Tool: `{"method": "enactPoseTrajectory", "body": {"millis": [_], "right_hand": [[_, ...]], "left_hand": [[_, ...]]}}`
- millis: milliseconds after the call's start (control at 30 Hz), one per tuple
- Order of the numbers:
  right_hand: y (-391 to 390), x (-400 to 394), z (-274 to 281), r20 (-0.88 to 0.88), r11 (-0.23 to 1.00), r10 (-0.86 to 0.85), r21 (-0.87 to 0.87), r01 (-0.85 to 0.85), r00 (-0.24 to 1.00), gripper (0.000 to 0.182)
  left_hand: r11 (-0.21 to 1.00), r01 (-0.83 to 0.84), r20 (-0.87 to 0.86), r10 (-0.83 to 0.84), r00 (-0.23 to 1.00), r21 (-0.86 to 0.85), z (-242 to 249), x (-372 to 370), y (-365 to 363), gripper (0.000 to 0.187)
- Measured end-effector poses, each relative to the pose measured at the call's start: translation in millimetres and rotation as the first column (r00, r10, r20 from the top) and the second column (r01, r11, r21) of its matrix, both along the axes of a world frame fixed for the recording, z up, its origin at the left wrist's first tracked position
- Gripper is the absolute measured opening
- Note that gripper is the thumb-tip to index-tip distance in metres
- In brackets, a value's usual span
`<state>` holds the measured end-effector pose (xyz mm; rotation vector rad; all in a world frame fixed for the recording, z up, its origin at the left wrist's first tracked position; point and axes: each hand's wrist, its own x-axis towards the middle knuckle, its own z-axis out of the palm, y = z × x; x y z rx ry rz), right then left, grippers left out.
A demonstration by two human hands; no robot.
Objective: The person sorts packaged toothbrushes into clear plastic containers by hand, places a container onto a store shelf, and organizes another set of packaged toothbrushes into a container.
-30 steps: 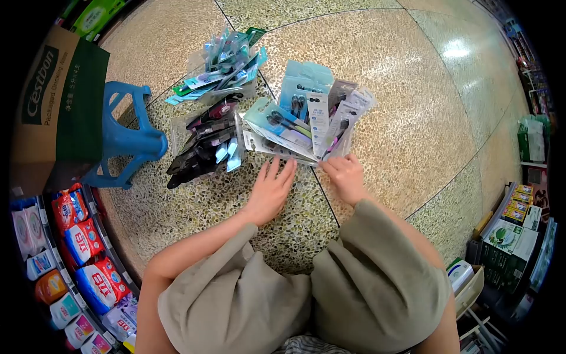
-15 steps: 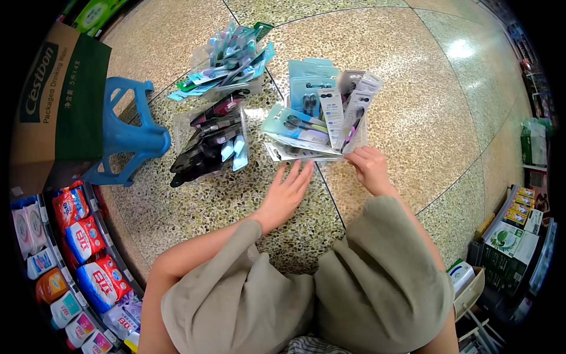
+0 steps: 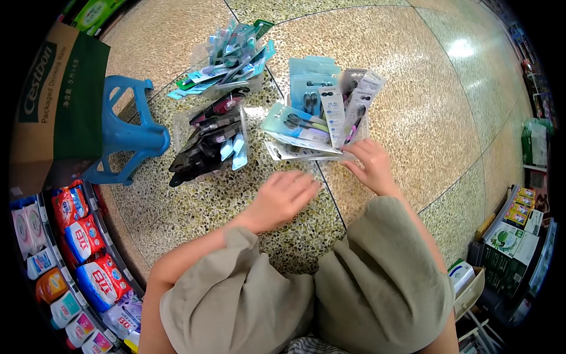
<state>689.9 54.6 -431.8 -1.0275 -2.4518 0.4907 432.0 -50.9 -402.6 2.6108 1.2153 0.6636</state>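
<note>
A clear plastic bin [image 3: 364, 128] on the floor holds packaged toothbrushes in blue-green packs [image 3: 309, 97] and white packs [image 3: 332, 117], some leaning over its rim. My right hand [image 3: 372, 168] is at the bin's front right corner, thumb and fingers apart, the fingertips at or against the edge. My left hand [image 3: 284, 197] hovers in front of the bin, slightly blurred, with fingers loosely bent and nothing visible in them. Left of it stands another clear bin [image 3: 245, 127] of dark packages [image 3: 206, 143] with a few light-blue ones.
Farther back is a third bin [image 3: 239, 87] heaped with teal toothbrush packs [image 3: 233, 53]. A blue plastic stool [image 3: 144, 138] and a Cestbon carton [image 3: 79, 100] stand at left, above shelves of detergent bags [image 3: 103, 283]. Shelved boxes [image 3: 510, 245] line the right side.
My left hand has drawn back from the bin's front and its fingers have curled. My right hand has loosened from a pinch at the corner, its fingers now spread apart.
</note>
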Motion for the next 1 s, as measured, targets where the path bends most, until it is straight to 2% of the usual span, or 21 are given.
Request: {"method": "enactPoseTrajectory", "body": {"millis": [167, 233, 300, 400, 433, 533, 633, 767, 967, 1000], "right_hand": [[7, -46, 22, -0.151, 0.998, 0.045, -0.039, -0.051, 0.988, 0.036], [9, -67, 24, -0.209, 0.995, 0.097, -0.006, -0.101, 0.973, 0.037], [9, -82, 22, -0.16, 0.992, 0.102, -0.051, -0.111, 0.982, 0.037], [8, -96, 12, -0.131, 0.994, 0.087, -0.053, -0.095, 0.988, 0.03], [8, -97, 11, -0.118, 0.992, 0.081, -0.085, -0.091, 0.99, 0.028], [8, -96, 8, -0.146, 0.989, 0.053, -0.129, -0.072, 0.988, 0.022], [8, -93, -2, -0.222, 0.98, 0.0, -0.192, -0.044, 0.975, 0.02], [5, -89, -2, -0.251, 0.963, -0.067, -0.269, -0.003, 0.966, 0.018], [20, -68, 3, -0.365, 0.969, -0.208, -0.205, 0.14, 0.907, 0.015], [23, -62, 8, -0.35, 0.948, -0.24, -0.286, 0.141, 0.905, 0.015]], "left_hand": [[0.92, -0.392, 0.158, 0.39, 0.907, -0.019, 33, -27, 40, 0.028], [0.886, -0.458, 0.09, 0.463, 0.882, -0.067, 44, -36, 56, 0.027], [0.862, -0.505, 0.018, 0.506, 0.862, -0.054, 45, -42, 69, 0.027], [0.815, -0.498, -0.12, 0.486, 0.866, -0.294, 41, -50, 87, 0.027], [0.856, -0.459, -0.085, 0.452, 0.888, -0.239, 33, -52, 92, 0.028], [0.756, -0.475, -0.072, 0.499, 0.864, -0.45, 27, -53, 106, 0.024], [0.755, -0.374, 0.062, 0.478, 0.876, -0.539, 23, -56, 120, 0.02], [0.806, -0.353, 0.087, 0.443, 0.893, -0.475, 36, -36, 125, 0.016], [0.927, -0.259, 0.035, 0.279, 0.96, -0.269, 46, -5, 148, 0.015], [0.932, -0.252, 0.018, 0.266, 0.964, -0.259, 48, 1, 152, 0.014]]}}
